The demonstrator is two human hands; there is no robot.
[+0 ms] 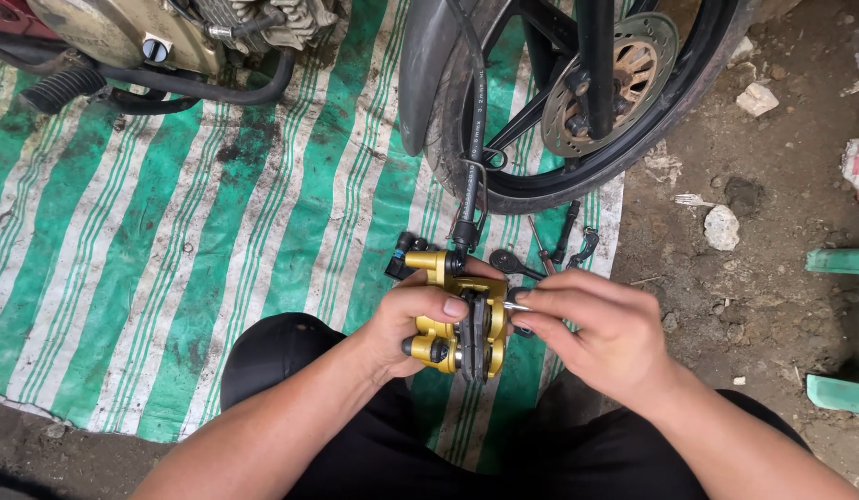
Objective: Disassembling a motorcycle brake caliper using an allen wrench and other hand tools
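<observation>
— What is being held above the striped sheet (216,231)?

— A gold brake caliper (457,319) is gripped in the left hand (406,329), fingers wrapped around its body and the thumb laid across the top. It is held in front of the knees, just below the front wheel (577,102), with a black hose (471,139) still attached and running up to the wheel.

— And the right hand (601,338)?

— A small silver pin (516,306) is pinched between its thumb and forefinger, the tip set against the caliper's side.

— What else is seen nearby?

— Dark hand tools (550,250) are laid on the sheet behind the caliper, beside the wheel's brake disc (614,83). An engine (170,37) is seen at upper left, bare earth and a green plastic stool (846,324) at right.
</observation>
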